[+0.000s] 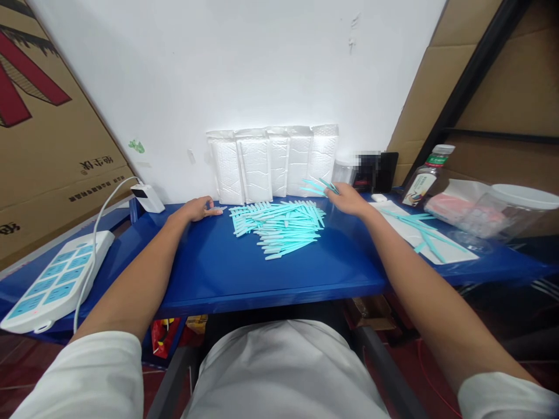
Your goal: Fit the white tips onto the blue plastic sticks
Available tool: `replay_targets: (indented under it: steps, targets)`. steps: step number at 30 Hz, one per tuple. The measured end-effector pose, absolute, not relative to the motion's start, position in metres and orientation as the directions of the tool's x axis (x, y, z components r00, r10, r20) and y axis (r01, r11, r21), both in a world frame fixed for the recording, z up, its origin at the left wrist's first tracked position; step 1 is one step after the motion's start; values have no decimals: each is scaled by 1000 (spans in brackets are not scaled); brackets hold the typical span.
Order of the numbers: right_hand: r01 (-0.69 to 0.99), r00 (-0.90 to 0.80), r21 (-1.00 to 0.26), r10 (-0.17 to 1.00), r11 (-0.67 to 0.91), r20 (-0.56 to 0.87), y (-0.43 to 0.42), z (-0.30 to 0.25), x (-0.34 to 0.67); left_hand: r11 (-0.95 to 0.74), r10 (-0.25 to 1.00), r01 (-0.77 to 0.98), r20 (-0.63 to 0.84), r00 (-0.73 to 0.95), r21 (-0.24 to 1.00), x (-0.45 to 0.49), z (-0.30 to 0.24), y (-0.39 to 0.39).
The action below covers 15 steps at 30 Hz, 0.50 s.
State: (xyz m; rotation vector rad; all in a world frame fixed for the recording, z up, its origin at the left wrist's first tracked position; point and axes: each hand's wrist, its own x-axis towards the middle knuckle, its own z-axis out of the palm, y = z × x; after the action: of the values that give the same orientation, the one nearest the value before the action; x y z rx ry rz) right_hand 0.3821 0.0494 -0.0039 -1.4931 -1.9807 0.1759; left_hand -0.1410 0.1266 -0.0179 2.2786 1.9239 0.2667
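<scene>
A pile of thin turquoise plastic sticks (279, 224) lies in the middle of a blue table (218, 273). My right hand (347, 199) is at the pile's far right corner, its fingers closed on a few of the sticks (318, 186), which point left. My left hand (198, 208) rests on the table just left of the pile, fingers curled, pinching something small that I cannot make out. Behind the pile, several white padded envelopes (273, 163) lean upright against the wall.
A white power strip (56, 282) and a white charger (147, 198) sit at the left. On the right lie a white sheet with more turquoise sticks (425, 233), a drink bottle (425, 177), a clear lidded jar (510, 212) and a dark device (378, 171). Cardboard boxes flank both sides.
</scene>
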Motion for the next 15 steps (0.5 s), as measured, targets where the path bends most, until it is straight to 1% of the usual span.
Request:
replay_targets:
  steps: [10,15]
  targets:
    - [811,-165,-460,894,363,416,52,-7,384,-279,959,928,26,282,248,-132,-20,127]
    - [815,-160,-457,896,356,413,51,-6,383,-287,957,927,33,288,243,-129,-20,128]
